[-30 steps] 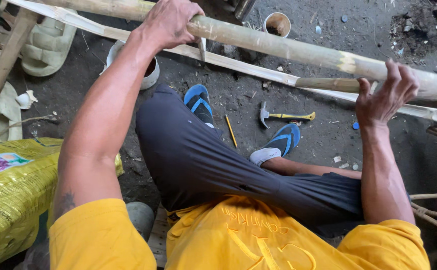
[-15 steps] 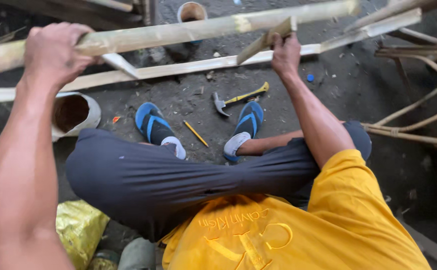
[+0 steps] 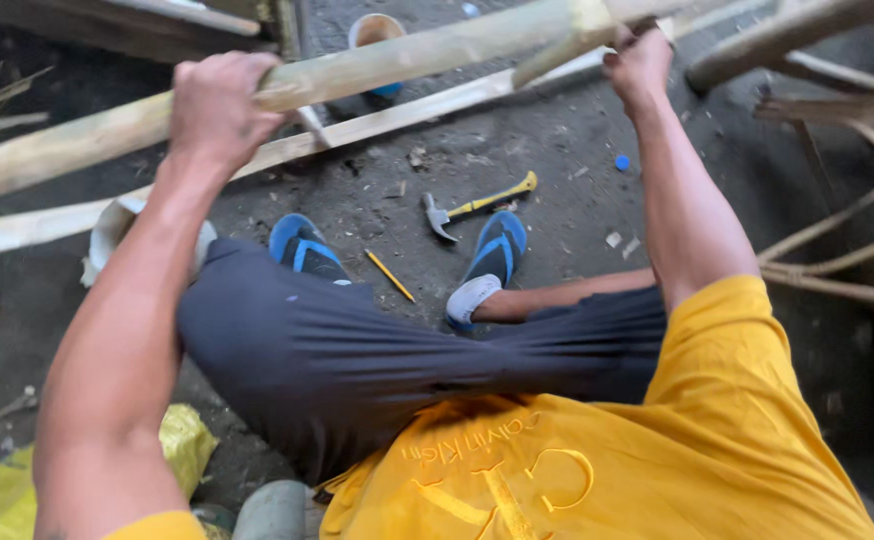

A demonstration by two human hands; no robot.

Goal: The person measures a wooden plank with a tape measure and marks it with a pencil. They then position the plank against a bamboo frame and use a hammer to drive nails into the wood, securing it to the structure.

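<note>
While clamped over the thick bamboo pole (image 3: 427, 50), left hand (image 3: 219, 105) grip full and tight; right hand (image 3: 639, 65) grip closed on the same pole near a short cross-piece. Since a second ago: pole swung across view, right hand shifted from open-fingered to wrapped. Below on the dirt floor (image 3: 557, 150): flat slat (image 3: 377, 125), yellow-handled hammer (image 3: 477, 205), pencil (image 3: 389, 275), blue sandals (image 3: 497, 245).

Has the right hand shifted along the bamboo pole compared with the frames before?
Cannot tell for sure: the camera itself swings. Judged against the hammer on the ground, the right hand seems further up the bamboo pole, gripping near a joint.
</note>
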